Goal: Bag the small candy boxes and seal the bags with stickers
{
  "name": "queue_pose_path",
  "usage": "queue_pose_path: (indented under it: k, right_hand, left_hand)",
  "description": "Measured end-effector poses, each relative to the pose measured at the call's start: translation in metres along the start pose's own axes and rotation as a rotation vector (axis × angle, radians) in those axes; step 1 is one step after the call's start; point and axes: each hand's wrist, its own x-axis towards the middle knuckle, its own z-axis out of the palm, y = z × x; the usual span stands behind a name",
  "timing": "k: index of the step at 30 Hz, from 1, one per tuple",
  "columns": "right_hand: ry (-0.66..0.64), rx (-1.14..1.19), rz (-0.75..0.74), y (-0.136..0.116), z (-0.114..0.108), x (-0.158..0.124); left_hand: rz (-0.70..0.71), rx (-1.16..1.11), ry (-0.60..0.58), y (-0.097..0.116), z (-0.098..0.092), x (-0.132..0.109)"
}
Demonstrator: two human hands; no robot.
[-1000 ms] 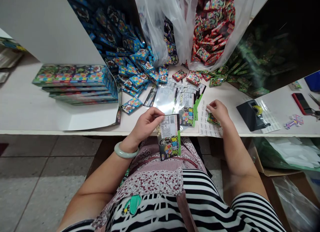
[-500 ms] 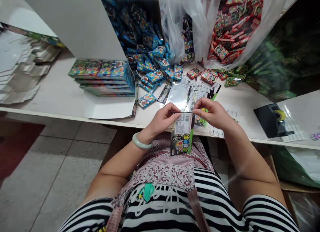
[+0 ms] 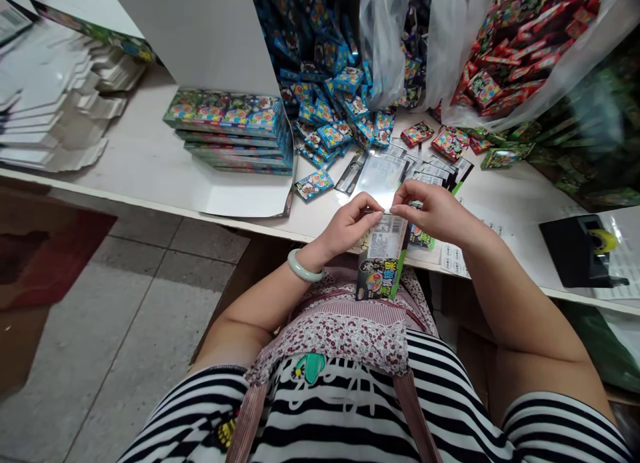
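Below the left hand [image 3: 350, 228], hanging by its top edge from a tight thumb-and-finger pinch: a printed packet [image 3: 381, 276]. Close beside, at the same edge, a curled right hand [image 3: 425, 210]; impossible to say whether gripping anything. Could crease or slip loose if tugged unevenly. Partly covered around the right hand: more packets [image 3: 421, 236] and a sticker sheet [image 3: 453, 258], too small to read.

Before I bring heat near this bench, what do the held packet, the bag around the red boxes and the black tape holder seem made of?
Packet: probably smooth plastic film or coated card; it hangs flat, fully printed.
Bag: thin, milky plastic, judging by its partly see-through folds.
Tape holder: likely dull moulded plastic, from its even black surface; possibly painted metal.
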Motion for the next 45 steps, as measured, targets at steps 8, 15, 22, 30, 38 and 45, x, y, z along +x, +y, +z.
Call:
queue_pose_path:
  k: [8,15,22,30,38,45]
  right_hand:
    - [-0.011,0.056,0.024,0.008,0.001,0.006]
    - [0.003,0.059,0.035,0.006,0.002,0.006]
    - [-0.110,0.347,0.161,0.023,0.007,0.012]
    - [-0.324,0.886,0.462,0.045,0.018,0.010]
    - [-0.034,0.752,0.262,0.059,0.021,-0.039]
    - [-0.089,0.676,0.289,0.073,0.002,-0.023]
  left_hand:
    - [-0.023,0.063,0.076,0.001,0.008,0.001]
    - [-0.032,0.128,0.174,-0.001,0.020,0.001]
    - [0.041,0.098,0.166,-0.003,0.018,-0.001]
    - [0.004,0.116,0.055,0.015,-0.001,-0.003]
    - [-0.072,0.091,0.568,-0.029,-0.049,-0.007]
    - [0.296,0.755,-0.149,-0.001,-0.033,-0.006]
